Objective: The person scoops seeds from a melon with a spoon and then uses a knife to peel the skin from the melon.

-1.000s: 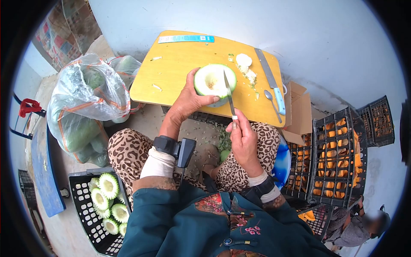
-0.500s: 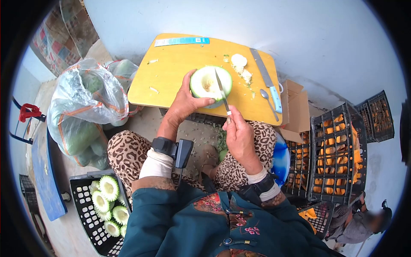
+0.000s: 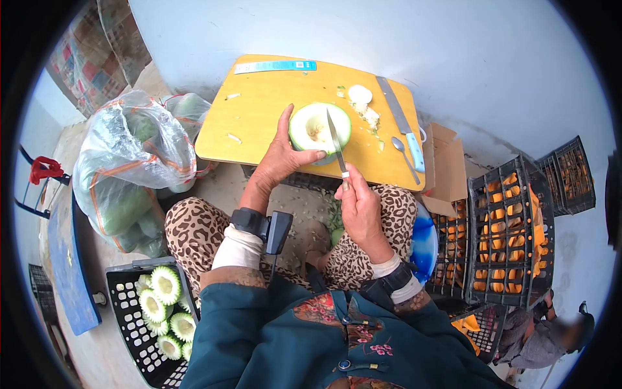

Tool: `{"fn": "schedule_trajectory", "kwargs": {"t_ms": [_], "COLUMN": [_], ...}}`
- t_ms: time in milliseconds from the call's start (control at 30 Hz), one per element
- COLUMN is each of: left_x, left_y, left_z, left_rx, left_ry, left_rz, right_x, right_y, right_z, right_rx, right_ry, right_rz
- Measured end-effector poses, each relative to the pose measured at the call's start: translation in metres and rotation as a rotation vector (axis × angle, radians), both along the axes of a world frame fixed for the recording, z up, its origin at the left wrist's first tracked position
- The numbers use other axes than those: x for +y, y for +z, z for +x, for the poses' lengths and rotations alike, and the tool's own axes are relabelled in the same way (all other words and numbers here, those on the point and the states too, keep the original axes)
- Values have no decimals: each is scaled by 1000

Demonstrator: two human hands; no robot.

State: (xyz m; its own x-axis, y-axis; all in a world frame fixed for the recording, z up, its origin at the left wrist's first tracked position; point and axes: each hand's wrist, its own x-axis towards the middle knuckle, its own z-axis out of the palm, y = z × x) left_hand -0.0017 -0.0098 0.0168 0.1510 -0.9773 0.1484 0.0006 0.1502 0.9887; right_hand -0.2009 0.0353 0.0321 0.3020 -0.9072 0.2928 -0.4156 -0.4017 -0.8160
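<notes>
My left hand point(image 3: 277, 157) is wrapped round the side of a cut pale-green melon point(image 3: 303, 124), thumb along its near edge. The melon's white cut face is turned up, with a hollow in the middle. In my right hand point(image 3: 363, 214) is a small knife point(image 3: 337, 144), gripped by its handle. Its slightly blurred blade lies across the right part of the cut face, tip pointing away from me. On the yellow table point(image 3: 259, 104) to the right are a round white piece point(image 3: 360, 94), a pile of scraps point(image 3: 367, 115), a spoon point(image 3: 403, 153) and a large blue-handled knife point(image 3: 396, 109).
A plastic bag of green melons point(image 3: 123, 175) stands left. Below it, a black crate point(image 3: 123, 298) holds ridged, hollowed melon pieces point(image 3: 166, 285). To the right are a cardboard box point(image 3: 447, 162), a blue-and-white basin point(image 3: 424, 243), crates of orange pieces point(image 3: 508, 240) and another person point(image 3: 534, 340).
The small knife has slid slightly toward me over the melon's cut face. My left hand keeps the same hold, and the whole view has shifted a little.
</notes>
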Motion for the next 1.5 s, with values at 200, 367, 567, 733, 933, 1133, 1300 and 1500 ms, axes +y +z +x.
{"fn": "schedule_trajectory", "kwargs": {"t_ms": [200,367,567,733,933,1133,1300,1500], "left_x": [-6,-5,-5,-6,-6,-5,-4,-3], "left_y": [-6,-1,-2,-2,-3,-2,-2,-1], "left_z": [-1,1,2,3,4,3,2,-1], "left_rx": [-183,-106,-115,-86,-108,-95,-77,-72], "left_ry": [62,61,55,38,34,35,44,54], "left_rz": [-86,-42,-59,-60,-53,-42,-39,-38], "right_x": [-4,2,8,7,9,13,9,3], "right_y": [-1,3,1,33,32,5,-5,-3], "right_z": [3,2,-8,-16,-24,-15,-7,8], "right_rx": [-17,-17,-74,-352,-607,-282,-343,-444], "right_ry": [3,15,29,125,140,102,74,83], "right_rz": [1,54,238,588,785,413,395,442]}}
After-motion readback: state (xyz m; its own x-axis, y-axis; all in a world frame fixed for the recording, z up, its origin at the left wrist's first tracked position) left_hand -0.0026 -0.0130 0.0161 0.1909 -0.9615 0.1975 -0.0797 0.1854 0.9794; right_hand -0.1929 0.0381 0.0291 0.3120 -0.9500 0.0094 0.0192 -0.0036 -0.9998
